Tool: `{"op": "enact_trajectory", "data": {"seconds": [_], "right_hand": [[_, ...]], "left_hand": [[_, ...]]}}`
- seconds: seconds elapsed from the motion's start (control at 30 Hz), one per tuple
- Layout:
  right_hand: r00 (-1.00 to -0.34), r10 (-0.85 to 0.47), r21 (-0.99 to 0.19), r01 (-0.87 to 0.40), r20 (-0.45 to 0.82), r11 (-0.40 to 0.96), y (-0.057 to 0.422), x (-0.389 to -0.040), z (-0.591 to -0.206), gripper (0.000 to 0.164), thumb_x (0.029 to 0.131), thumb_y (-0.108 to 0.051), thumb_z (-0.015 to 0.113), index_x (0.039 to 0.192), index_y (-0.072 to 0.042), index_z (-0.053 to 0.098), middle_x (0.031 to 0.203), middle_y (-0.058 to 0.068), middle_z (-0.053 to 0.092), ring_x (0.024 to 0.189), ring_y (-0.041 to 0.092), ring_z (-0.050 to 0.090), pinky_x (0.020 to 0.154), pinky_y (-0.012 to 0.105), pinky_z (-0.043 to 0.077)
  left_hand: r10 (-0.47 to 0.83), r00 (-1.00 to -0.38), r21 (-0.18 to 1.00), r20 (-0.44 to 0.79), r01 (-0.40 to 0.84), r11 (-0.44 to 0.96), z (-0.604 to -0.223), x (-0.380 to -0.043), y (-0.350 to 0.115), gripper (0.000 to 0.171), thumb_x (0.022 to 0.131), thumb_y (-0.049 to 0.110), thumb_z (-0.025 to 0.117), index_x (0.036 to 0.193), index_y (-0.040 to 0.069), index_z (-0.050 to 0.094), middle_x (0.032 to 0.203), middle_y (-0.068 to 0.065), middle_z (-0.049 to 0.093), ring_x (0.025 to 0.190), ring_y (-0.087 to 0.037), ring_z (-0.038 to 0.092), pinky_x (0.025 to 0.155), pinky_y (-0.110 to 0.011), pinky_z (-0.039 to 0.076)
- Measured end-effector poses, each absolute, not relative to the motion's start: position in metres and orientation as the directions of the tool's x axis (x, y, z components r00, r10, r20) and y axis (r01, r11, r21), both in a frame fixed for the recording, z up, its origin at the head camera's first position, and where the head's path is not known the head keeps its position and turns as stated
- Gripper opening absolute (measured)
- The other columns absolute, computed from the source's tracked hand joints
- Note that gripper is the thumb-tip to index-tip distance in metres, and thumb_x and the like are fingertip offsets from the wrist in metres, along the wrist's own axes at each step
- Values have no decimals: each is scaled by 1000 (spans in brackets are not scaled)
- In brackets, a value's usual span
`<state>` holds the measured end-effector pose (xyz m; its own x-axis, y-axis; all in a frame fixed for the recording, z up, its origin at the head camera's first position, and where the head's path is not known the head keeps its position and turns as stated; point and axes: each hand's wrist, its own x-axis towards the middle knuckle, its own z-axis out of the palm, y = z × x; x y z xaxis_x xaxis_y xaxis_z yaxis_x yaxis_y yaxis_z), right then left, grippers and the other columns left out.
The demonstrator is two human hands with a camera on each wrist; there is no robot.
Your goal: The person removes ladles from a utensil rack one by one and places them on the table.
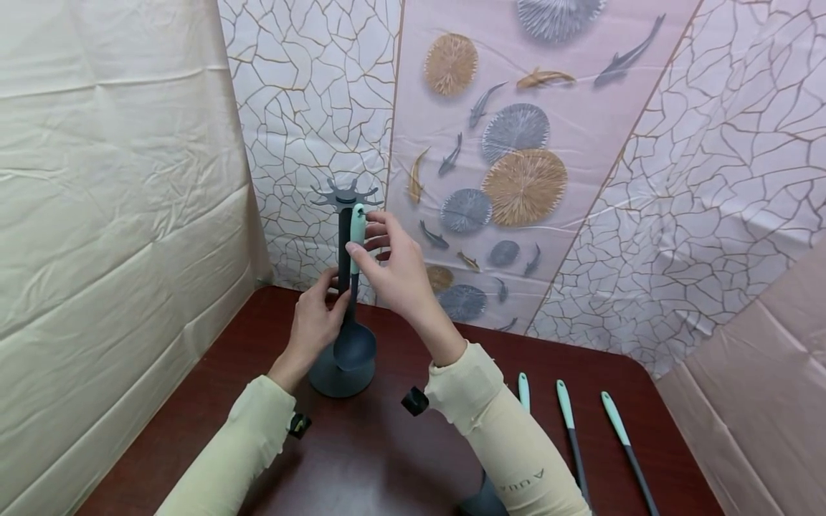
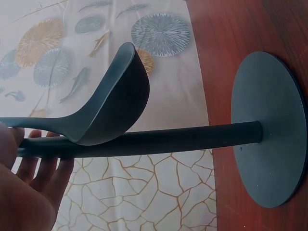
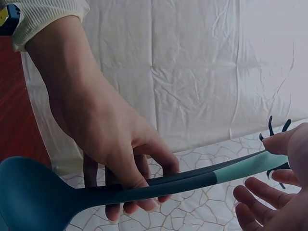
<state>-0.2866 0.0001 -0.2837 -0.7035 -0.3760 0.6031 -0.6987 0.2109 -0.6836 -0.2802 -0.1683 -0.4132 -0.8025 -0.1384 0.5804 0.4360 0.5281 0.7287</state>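
Observation:
A dark ladle (image 1: 355, 347) with a mint-green handle end (image 1: 358, 228) hangs upright, bowl down, close along the pole of a dark utensil stand (image 1: 342, 383). My right hand (image 1: 399, 271) pinches the mint end between thumb and fingers, just below the stand's hooked top (image 1: 345, 192). Lower down, my left hand (image 1: 314, 315) wraps its fingers behind the pole, its thumb lying against the ladle's dark shaft (image 3: 168, 190). In the left wrist view the ladle's bowl (image 2: 122, 103) overlaps the pole (image 2: 192, 139), well above the round base (image 2: 269, 130).
Mint-handled utensils lie at the right of the dark red table (image 1: 387, 459): one handle (image 1: 524, 390) partly behind my right sleeve, a second handle (image 1: 565, 407) and a third handle (image 1: 616, 421) beyond it. A dark utensil head (image 1: 482, 500) shows beneath that sleeve. Cloth-covered walls (image 1: 310, 143) stand close behind.

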Motion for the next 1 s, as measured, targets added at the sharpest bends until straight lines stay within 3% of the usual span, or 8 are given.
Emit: {"op": "enact_trajectory", "data": {"seconds": [0.4,0.73,1.0], "right_hand": [[-709,-361,-695,-693,606,192,-5,-288,-288,41,103,-24,70,139,-10,56,108,9,70,91,21,69,81,33,58],[-669,-408,-672,-723,621,163,-5,-295,-296,31,107,-22,66,135,-11,56,100,8,69,83,21,68,76,48,58],[-662,-414,-653,-734,624,188,-4,-296,-298,31,107,-23,66,133,-12,56,97,7,69,82,20,69,71,36,57]], "left_hand": [[-150,-805,735,574,425,529,-414,-280,-167,36,105,17,69,140,13,60,118,-14,71,100,-29,76,83,-48,63],[-152,-804,733,575,424,532,-413,-281,-167,34,105,16,68,138,13,61,117,-14,72,99,-30,76,83,-48,63],[-150,-803,733,577,428,529,-414,-281,-168,34,105,17,68,139,13,61,117,-14,72,98,-30,77,80,-50,63]]}}
